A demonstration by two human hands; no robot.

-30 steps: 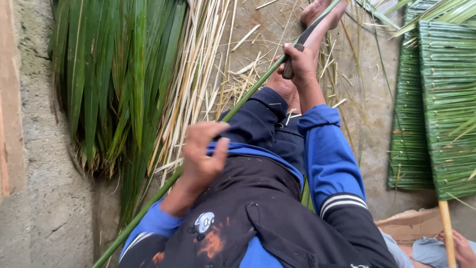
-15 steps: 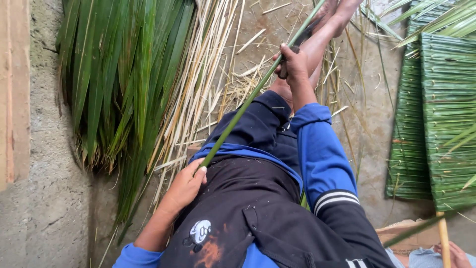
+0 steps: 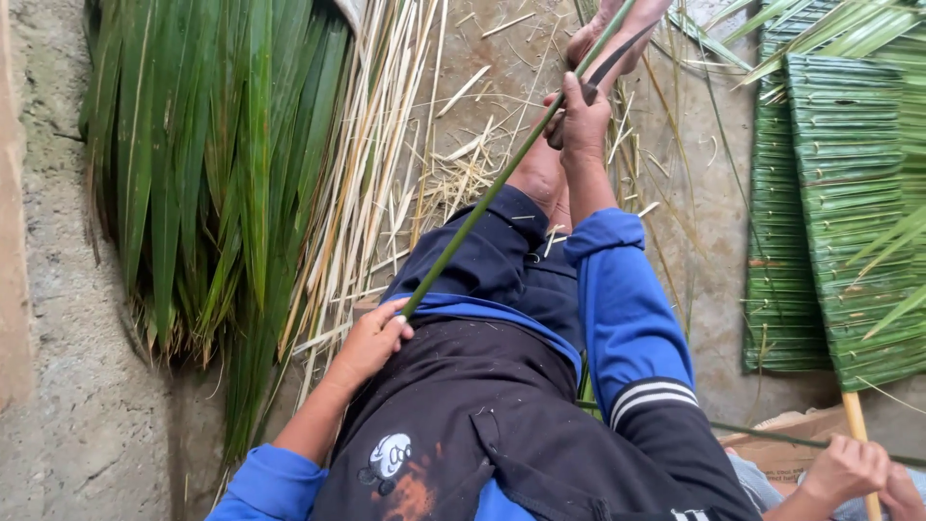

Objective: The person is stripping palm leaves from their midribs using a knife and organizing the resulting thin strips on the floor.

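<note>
Left hand (image 3: pixel 371 338): closed on the near end of the green stem (image 3: pixel 482 203), over the lap
Right hand (image 3: pixel 579 121): clamped on a dark blade (image 3: pixel 617 60) against the stem, beside the foot
Floor: palm leaves (image 3: pixel 212 164), dry strips (image 3: pixel 386 164)

Leaf-strewn concrete floor (image 3: pixel 704 260)
</note>
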